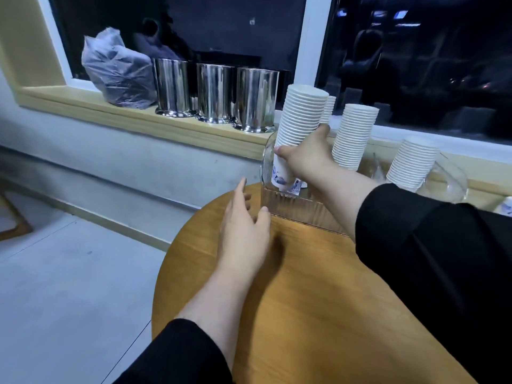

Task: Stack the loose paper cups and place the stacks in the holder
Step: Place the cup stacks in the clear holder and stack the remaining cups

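Tabletop holder [299, 209]; stack [300, 117] in right grip [307, 159]

The near and middle part of the round wooden table [304, 300] lies bare, so a hand could sweep across it freely. At its far edge the clear holder [293, 209] blocks the way — the left hand [243, 225] hovers open just beside its left corner. The right hand [307, 156] grips a tall cup stack [300, 126] whose base sits in the holder's left end. To the right two more stacks [354, 134] and [412, 162] stand close — the gaps between them are narrow. On the far sill three steel canisters [216, 92] and a plastic bag [119, 70] crowd the ledge.
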The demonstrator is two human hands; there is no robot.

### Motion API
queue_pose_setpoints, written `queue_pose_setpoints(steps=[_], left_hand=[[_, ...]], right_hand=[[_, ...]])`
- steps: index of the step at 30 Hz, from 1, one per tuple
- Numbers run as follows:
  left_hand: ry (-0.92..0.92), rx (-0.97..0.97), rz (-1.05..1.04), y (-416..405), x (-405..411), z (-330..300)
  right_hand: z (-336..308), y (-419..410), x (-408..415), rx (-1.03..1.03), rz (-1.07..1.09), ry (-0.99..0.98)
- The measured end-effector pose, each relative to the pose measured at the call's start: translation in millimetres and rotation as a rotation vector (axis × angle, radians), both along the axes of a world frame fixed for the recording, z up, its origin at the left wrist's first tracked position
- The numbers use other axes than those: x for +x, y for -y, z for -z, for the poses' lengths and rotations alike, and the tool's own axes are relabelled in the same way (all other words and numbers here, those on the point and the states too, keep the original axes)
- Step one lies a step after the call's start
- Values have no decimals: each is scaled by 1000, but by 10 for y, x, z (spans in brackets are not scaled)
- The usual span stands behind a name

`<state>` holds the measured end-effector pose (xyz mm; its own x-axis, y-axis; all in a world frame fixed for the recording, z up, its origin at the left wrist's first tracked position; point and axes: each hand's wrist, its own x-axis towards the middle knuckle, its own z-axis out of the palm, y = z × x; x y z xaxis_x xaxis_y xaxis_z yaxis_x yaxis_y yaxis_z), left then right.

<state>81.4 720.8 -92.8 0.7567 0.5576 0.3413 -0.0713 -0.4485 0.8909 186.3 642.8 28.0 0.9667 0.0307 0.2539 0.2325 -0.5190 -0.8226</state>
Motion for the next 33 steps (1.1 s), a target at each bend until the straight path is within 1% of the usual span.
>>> queue_pose_setpoints(steps=[4,9,17,21,23,26,29,33], left_hand=[[-8,70,41,11,38,0],[-32,97,27,1,27,1],[-29,129,56,20,-3,-21],[-28,109,61,14,-11,-6],[-25,68,68,28,-24,-17],[-36,-12,104,107,-105,-64],[-58,-78,168,348,-260,-89],[-85,-129,331,1019,-548,-55]], right_hand=[[191,-94,77,-59,20,-36],[295,-138,24,-155,26,-162],[300,-72,-47,-221,-10,-143],[282,17,-95,-258,-29,-83],[235,134,-189,-265,-37,-24],[270,464,-571,-211,-65,79],[531,1068,-1124,-132,-82,174],[948,2101,-1727,-170,5,145]])
